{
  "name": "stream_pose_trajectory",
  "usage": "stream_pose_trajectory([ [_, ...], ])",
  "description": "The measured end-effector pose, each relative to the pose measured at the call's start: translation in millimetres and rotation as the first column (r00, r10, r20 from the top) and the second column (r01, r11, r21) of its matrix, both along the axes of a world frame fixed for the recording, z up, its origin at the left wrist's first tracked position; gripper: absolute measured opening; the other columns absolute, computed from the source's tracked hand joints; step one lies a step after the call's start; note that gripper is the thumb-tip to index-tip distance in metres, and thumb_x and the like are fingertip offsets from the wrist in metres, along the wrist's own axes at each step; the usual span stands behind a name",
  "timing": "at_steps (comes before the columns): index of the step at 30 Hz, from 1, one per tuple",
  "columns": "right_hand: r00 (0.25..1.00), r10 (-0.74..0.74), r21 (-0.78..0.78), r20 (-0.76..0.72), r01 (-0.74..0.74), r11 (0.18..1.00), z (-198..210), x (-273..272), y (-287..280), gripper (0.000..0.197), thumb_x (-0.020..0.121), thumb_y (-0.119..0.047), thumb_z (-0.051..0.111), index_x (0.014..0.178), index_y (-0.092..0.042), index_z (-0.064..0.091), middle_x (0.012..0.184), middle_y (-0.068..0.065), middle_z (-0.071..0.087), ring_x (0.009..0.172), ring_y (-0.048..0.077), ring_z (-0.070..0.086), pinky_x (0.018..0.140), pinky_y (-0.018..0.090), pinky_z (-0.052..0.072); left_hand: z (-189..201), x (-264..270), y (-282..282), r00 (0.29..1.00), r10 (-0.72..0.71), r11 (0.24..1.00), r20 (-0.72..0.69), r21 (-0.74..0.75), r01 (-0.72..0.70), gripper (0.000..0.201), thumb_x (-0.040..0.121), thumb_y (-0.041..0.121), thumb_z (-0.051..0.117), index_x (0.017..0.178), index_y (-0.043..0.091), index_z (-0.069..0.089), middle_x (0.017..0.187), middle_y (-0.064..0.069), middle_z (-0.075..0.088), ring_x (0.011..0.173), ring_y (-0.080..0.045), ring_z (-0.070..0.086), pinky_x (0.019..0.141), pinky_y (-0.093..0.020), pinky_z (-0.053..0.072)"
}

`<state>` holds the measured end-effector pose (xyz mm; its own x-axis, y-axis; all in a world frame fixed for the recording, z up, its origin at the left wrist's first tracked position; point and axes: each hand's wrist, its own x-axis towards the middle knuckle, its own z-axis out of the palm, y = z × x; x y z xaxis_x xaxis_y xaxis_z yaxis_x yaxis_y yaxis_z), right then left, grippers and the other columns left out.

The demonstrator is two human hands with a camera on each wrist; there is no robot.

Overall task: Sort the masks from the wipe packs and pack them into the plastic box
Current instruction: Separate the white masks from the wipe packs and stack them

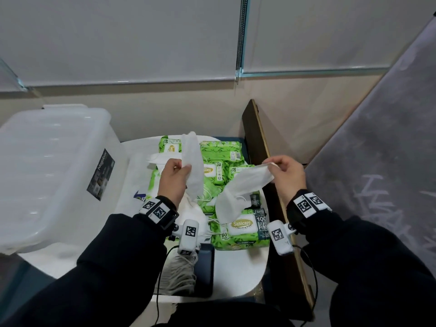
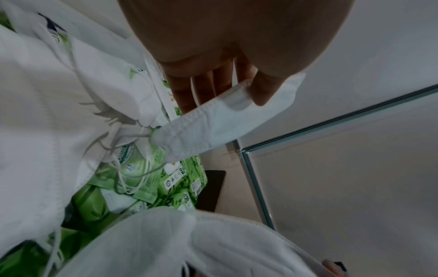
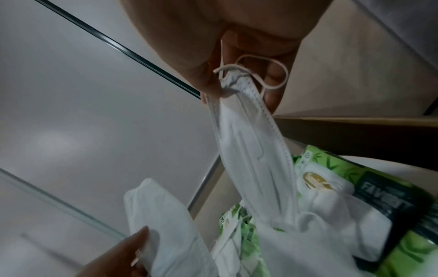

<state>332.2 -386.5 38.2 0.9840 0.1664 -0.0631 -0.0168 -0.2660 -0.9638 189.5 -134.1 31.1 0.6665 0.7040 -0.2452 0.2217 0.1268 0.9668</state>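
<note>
My left hand [image 1: 175, 172] pinches a folded white mask [image 1: 192, 159] and holds it upright above the pile; the left wrist view shows thumb and fingers on that mask [image 2: 220, 120]. My right hand [image 1: 280, 168] pinches one end of a second white mask [image 1: 245, 185], which hangs down to the left; the right wrist view shows this mask [image 3: 251, 155] with its ear loop round my fingers. Below lie several green wipe packs [image 1: 243, 228] mixed with more white masks [image 1: 192, 212]. The clear plastic box [image 1: 47, 171] stands at the left, apart from both hands.
Everything sits on a small white table [image 1: 238, 267]. A dark wooden board [image 1: 257, 135] leans along its right side. A dark flat object [image 1: 205, 267] lies near the front edge. A wall with blinds is behind.
</note>
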Motion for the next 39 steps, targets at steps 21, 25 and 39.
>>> stream_pose_trajectory([
  [21, 0.728, 0.236, 0.411, -0.644, 0.070, 0.909, -6, -41, 47, 0.037, 0.093, -0.010, 0.062, 0.130, -0.002, 0.064, 0.112, 0.024, 0.069, 0.078, 0.034, 0.071, 0.059, 0.039, 0.059, -8, -24, -16, 0.648, -0.634, 0.092, -0.422, 0.791, 0.605, 0.012, 0.096, 0.034, 0.064, 0.102, 0.027, 0.056, 0.159, -0.009, 0.038, 0.137, -0.033, 0.045, 0.109, -0.041, 0.041],
  [25, 0.674, 0.325, 0.462, -0.663, 0.027, 0.886, -10, -47, 51, 0.018, 0.098, -0.005, 0.054, 0.114, -0.008, 0.063, 0.081, 0.014, 0.071, 0.057, 0.023, 0.067, 0.058, 0.039, 0.062, -10, -38, -9, 0.660, -0.680, 0.280, -0.321, 0.718, 0.638, 0.024, 0.089, 0.043, 0.075, 0.098, 0.028, 0.060, 0.137, 0.005, 0.053, 0.128, -0.018, 0.051, 0.104, -0.034, 0.042],
  [39, 0.725, 0.350, 0.229, -0.593, -0.264, 0.937, -5, -55, 87, 0.028, 0.095, -0.031, 0.071, 0.106, -0.005, 0.073, 0.088, 0.010, 0.069, 0.072, 0.028, 0.068, 0.071, 0.045, 0.062, -10, -55, 74, 0.740, -0.576, 0.635, -0.346, 0.381, 0.672, 0.039, 0.080, 0.029, 0.087, 0.114, 0.033, 0.069, 0.094, 0.011, 0.069, 0.083, 0.001, 0.062, 0.078, -0.015, 0.044],
])
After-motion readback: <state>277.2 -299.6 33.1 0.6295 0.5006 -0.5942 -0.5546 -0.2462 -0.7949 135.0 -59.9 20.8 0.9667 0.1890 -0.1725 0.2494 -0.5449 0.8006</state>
